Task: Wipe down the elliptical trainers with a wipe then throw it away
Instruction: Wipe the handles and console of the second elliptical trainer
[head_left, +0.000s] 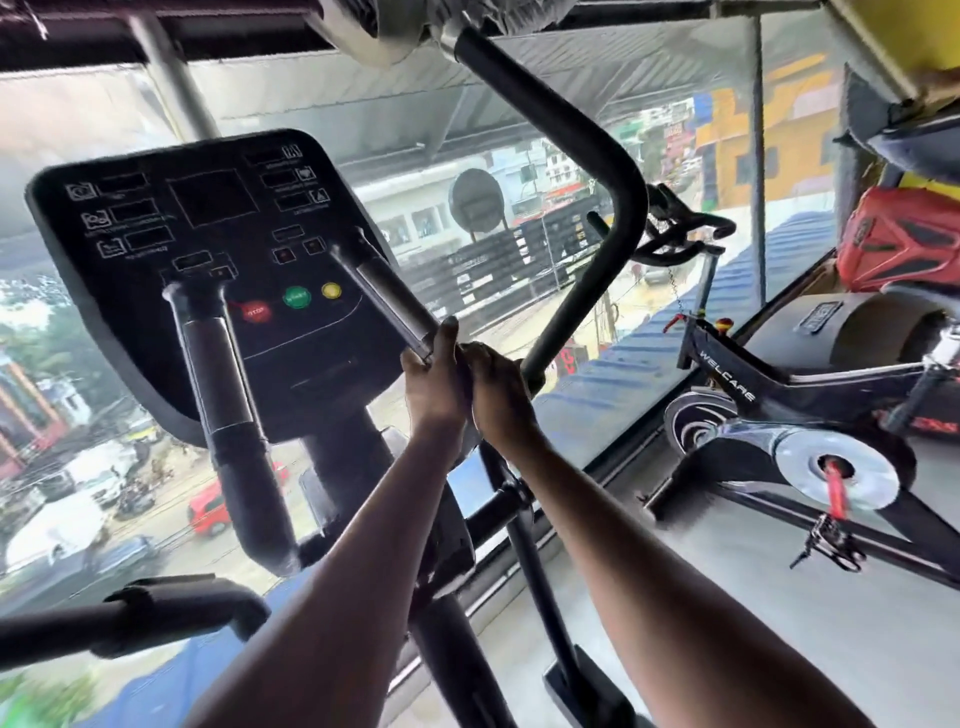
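Observation:
The elliptical trainer's black console fills the left of the head view, with two fixed grip bars coming down from it. Both my hands meet at the lower end of the right grip bar. My left hand is wrapped around that bar, thumb pointing up along it. Touching it on the right, my right hand has its fingers curled over the same bar, back of the hand toward me. No wipe shows; anything inside the hands is hidden. The curved right swing arm rises just behind my right hand.
The left grip bar and the left swing arm handle are at the lower left. A black spin bike stands to the right by the window. A red bag sits on a shelf at far right. Glass wall ahead.

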